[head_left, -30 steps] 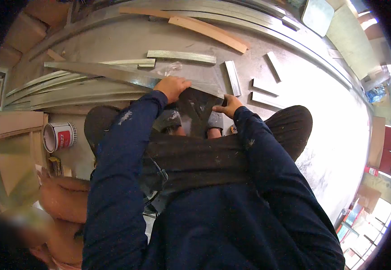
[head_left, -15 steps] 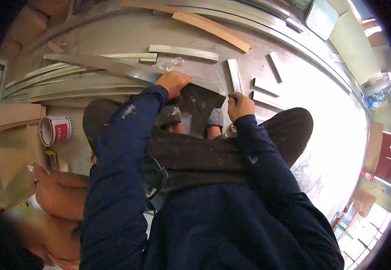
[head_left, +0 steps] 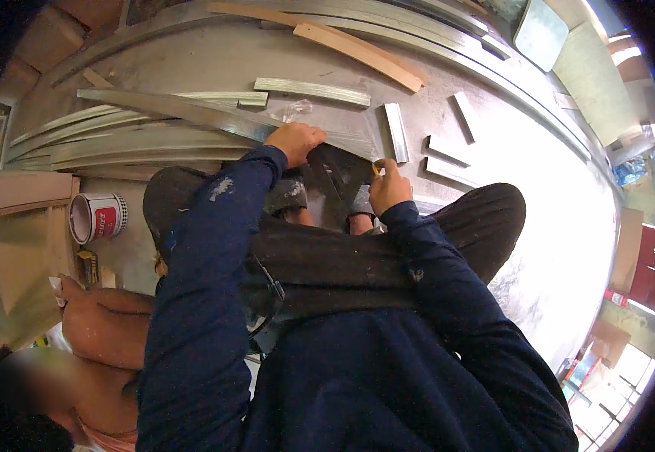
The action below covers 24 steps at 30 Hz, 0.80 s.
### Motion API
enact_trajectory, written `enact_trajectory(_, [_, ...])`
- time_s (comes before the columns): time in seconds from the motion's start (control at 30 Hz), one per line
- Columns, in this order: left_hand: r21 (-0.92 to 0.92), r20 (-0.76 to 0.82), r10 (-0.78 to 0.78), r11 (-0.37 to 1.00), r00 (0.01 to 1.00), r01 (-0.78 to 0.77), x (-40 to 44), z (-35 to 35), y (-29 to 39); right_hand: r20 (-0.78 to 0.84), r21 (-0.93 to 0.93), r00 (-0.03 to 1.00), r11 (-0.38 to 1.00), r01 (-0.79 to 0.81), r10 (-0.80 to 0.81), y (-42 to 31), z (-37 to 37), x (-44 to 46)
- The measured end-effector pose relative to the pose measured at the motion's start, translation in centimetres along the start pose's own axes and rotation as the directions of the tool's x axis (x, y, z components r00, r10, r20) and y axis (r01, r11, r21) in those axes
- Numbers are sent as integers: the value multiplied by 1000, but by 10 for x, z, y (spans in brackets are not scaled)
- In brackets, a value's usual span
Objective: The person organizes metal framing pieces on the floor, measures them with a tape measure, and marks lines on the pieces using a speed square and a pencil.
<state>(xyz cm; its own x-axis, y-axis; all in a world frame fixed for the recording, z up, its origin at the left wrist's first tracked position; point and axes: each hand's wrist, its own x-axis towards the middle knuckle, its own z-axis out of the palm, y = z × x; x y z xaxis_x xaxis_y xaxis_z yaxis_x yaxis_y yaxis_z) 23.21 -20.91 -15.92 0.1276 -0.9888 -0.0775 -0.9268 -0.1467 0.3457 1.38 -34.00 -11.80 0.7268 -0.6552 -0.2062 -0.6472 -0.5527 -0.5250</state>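
Observation:
A long silvery metal profile [head_left: 184, 113] slants across in front of me, its near end over my lap. My left hand [head_left: 296, 145] is closed around it close to that end. At the tip of the profile, my right hand [head_left: 390, 185] pinches a small yellow pencil-like stick [head_left: 378, 170], mostly hidden by the fingers. Just beyond the hands, a ribbed metal offcut [head_left: 312, 92] and a short channel piece [head_left: 394, 132] lie on the floor.
More long profiles [head_left: 109, 154] lie at the left. Brown strips [head_left: 357, 56] and further long rails are at the back. Short metal pieces [head_left: 448, 149] lie at right. A paint bucket [head_left: 101, 217] stands at left, near another person [head_left: 109, 324] sitting beside me.
My right hand has moved left to the end of the metal profile, and the yellow stick now shows in its fingers. My left hand keeps its grip. The view has shifted slightly.

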Motion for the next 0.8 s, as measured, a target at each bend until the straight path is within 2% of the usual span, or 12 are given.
enact_trajectory(0.1, [1,-16,11,1000,1000,-11,1,5,-3,10,-25,1000,1000,-18,18,2,1,1])
enact_trajectory(0.17, [10,-103,39,999,994,-38,1,12,-6,-7,9,1000,1000,-23,23,2,3,2])
enact_trajectory(0.4, [45,-80,40,998,996,-36,1,13,-8,-43,46,999,999,0,2,3,4,2])
enact_trajectory(0.8, [11,-14,7,1000,1000,-7,2,3,-3,9,35,1000,999,-13,13,-1,7,4])
